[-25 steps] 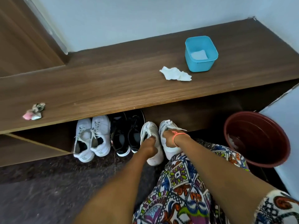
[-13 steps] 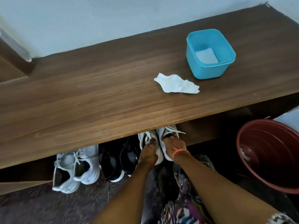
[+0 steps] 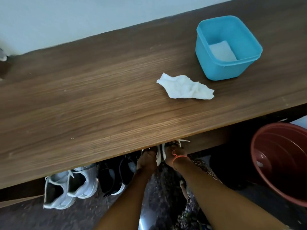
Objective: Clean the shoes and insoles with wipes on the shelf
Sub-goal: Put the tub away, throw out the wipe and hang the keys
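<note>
- Left hand [image 3: 147,161]: the fingers curl round the heel end of one shoe of the white shoe pair [image 3: 159,155]. The fingertips are hidden under the shelf [image 3: 83,100] edge.
- Right hand [image 3: 174,153]: it grips the other shoe of the pair. An orange band [image 3: 179,157] sits on the wrist.
- White shoe pair: it lies between the two hands, in the opening below the shelf board. Only narrow white heel strips and a loose white lace show.
- Crumpled wipe [image 3: 184,87]: white and creased, it lies on the shelf top ahead of the right hand.
- Blue tub [image 3: 216,68]: it stands just beyond the wipe, to the right. It is open and holds a folded wipe [image 3: 222,51].
- Black shoes [image 3: 116,176]: just left of the left hand.
- Grey sneakers [image 3: 69,185]: farther left of the left hand.
- Red-brown bucket [image 3: 282,160]: well right of the right hand.
</note>
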